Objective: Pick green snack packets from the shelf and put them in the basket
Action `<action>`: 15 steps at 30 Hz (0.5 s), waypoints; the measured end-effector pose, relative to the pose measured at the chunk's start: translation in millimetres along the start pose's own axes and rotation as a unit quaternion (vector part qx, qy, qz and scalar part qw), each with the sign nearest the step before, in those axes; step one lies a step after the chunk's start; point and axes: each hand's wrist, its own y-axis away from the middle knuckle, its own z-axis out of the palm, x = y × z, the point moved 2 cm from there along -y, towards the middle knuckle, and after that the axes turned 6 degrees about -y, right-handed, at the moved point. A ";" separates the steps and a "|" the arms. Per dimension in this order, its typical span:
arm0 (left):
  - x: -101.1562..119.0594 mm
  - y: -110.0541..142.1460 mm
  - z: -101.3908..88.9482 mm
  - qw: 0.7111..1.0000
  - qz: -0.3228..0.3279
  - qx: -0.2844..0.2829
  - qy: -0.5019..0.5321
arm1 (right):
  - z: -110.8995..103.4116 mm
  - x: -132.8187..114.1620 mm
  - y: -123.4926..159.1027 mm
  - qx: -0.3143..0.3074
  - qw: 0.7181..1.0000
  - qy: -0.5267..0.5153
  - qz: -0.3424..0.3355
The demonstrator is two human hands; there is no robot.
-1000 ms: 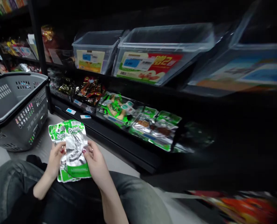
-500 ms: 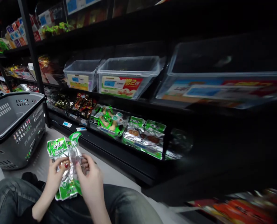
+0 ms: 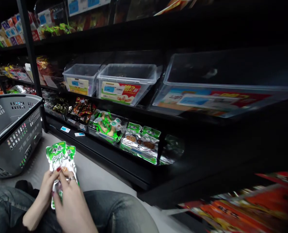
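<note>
Green-and-silver snack packets (image 3: 57,154) are held upright over my lap, at least two, one partly behind the other. My left hand (image 3: 44,187) grips them from the left, thumb across the front. From the right, my right hand (image 3: 69,199) closes on the same packets, its fingertips meeting the left thumb over the front. The hands cover the packets' lower middle. On the bottom shelf, similar green-and-silver packets (image 3: 147,144) lean side by side in a clear bin.
A grey shopping basket (image 3: 28,129) stands on the floor at left. Clear plastic bins (image 3: 125,77) line the middle shelf. Green packets (image 3: 107,124) and dark-wrapped snacks (image 3: 82,110) fill bins below. Orange packages (image 3: 231,210) are at lower right. My knees are spread beneath my hands.
The packets, earlier fanned and uneven, now sit closer together. My right hand has moved left across their front, near the left thumb. The view has shifted slightly right.
</note>
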 end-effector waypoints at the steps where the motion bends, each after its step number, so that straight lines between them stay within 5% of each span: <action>1: 1.3 -0.4 0.8 1.000 -0.008 -0.001 0.015 | -10.3 4.0 -2.5 -0.003 0.999 -0.054 0.002; 6: 1.7 0.6 2.8 0.998 -0.033 -0.019 0.040 | -40.5 44.9 -15.8 0.151 0.972 -0.135 0.122; 10: -2.5 1.9 -2.5 0.999 -0.044 -0.025 0.014 | -64.4 78.7 -21.1 0.200 0.957 -0.140 0.157; 15: -8.8 0.5 -9.8 0.996 -0.077 -0.041 -0.017 | -162.7 116.1 -54.3 0.317 0.907 0.087 0.264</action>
